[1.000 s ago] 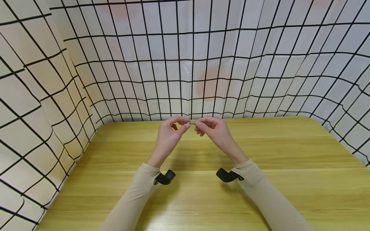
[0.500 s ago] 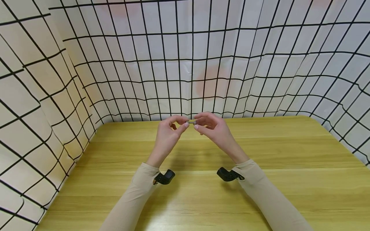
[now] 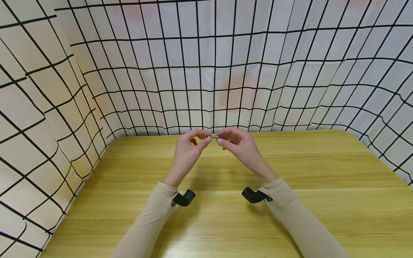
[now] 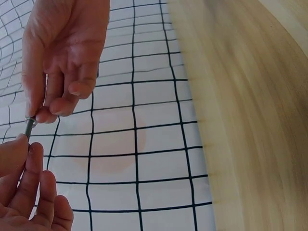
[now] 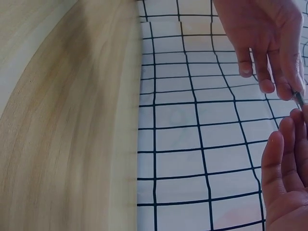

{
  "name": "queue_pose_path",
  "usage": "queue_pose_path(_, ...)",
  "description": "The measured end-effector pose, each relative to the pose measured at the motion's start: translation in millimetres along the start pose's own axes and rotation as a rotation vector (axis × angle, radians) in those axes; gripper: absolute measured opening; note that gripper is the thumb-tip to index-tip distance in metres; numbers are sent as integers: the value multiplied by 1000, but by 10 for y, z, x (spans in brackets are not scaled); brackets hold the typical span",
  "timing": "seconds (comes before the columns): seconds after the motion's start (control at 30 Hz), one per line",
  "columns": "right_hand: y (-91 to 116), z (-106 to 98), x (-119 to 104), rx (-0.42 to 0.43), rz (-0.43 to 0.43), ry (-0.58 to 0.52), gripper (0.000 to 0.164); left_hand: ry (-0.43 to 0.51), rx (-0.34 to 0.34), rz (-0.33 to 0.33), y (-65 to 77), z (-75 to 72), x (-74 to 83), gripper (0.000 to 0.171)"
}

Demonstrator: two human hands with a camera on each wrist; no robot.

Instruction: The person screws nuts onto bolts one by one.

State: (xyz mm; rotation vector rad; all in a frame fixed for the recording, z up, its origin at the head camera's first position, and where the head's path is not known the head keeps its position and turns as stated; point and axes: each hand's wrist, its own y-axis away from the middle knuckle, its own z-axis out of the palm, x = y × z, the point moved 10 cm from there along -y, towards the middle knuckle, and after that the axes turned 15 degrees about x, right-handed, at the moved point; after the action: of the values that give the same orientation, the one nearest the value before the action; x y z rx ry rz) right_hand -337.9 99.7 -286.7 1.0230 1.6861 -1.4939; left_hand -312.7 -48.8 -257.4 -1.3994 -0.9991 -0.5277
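A small, thin metal bolt (image 3: 213, 137) is held level between both hands above the far part of the table. My left hand (image 3: 188, 147) pinches its left end between thumb and index finger. At the other end, my right hand (image 3: 240, 143) has its thumb and index fingertips around the tip, where a shiny, wider piece (image 4: 32, 120) shows in the left wrist view; whether this is a nut or the head, I cannot tell. In the right wrist view the bolt (image 5: 299, 99) looks ridged, partly covered by fingers.
The wooden table (image 3: 213, 222) spreads beneath both forearms. White cloth with a black grid (image 3: 206, 79) rises behind its far edge and along the sides. Black wrist-worn devices (image 3: 184, 198) stick out from both beige sleeves (image 3: 293, 215).
My right thumb and index finger spread apart, baring the bolt's right end, then came together on it again. The left hand stayed nearly still with its pinch.
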Motion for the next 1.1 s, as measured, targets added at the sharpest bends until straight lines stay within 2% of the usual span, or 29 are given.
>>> queue_pose_path(0.07,-1,0,10,-1,1,2,20,2,3,6,7,-13,31,9)
queue_pose_path(0.2,-44,-8,179,-4,-2,-6,17,10,-3,5,6,-2,20,9)
queue_pose_path(0.43,-34,-5,186,-9,-16,-8,17,23,-14,9,-42,90,-290,10)
queue_pose_path(0.53,-32,-7,188,-4,-20,-1,20,24,-19,16,-50,105,-359,8)
queue_pose_path(0.83,-46,3,262,2,18,16,27,19,-5,40,-50,91,-361,6)
queue_pose_path(1.1,-29,12,192,-19,-9,-13,28,16,26,44,-57,57,-356,7)
